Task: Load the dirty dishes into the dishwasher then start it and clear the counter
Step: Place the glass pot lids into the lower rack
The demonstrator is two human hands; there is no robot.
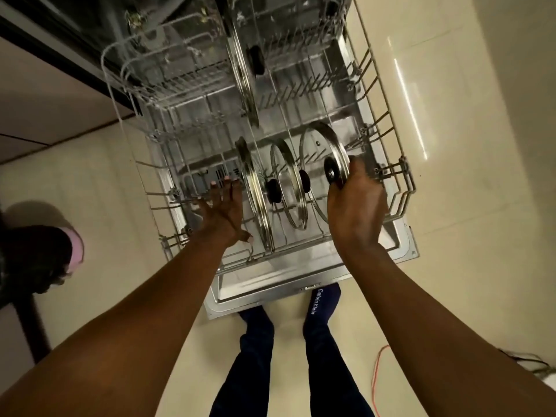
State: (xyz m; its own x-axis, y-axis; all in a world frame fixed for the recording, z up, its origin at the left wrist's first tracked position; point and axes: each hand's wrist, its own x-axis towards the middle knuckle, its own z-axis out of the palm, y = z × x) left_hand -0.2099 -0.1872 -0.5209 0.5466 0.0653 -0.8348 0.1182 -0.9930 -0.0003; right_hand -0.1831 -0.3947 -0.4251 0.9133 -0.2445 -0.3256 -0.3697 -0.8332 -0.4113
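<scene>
Pale floor tiles (451, 176) are lying under an open dishwasher whose door (270, 284) is folded down flat toward the person's feet, with the lower rack (388, 115) pulled out over it.

The right hand (355, 206) is gripping the largest glass lid (322, 136) by its knob (334, 173); the fingers are curling around the knob from the near side, and the lid is standing on edge in the rack. Just to the left of this grip, a smaller glass lid (285, 188) is standing upright in the tines, its dark knob facing the held lid. Further left again, a metal lid (255, 191) is standing on edge, with a dark knob on its right face.

The left hand (222, 212) is reaching in beside the metal lid with its fingers straight and spread, holding nothing; the fingertips (227, 183) are resting at or just above the rack wires, and contact cannot be confirmed.

Beyond both hands, toward the machine, another lid (245, 70) is standing on edge in the middle of the rack.

Well to the right of the gripping hand, an orange cable (374, 377) is trailing across the floor. Below the door edge, the person's legs in dark trousers (255, 356) are standing on the tiles.
</scene>
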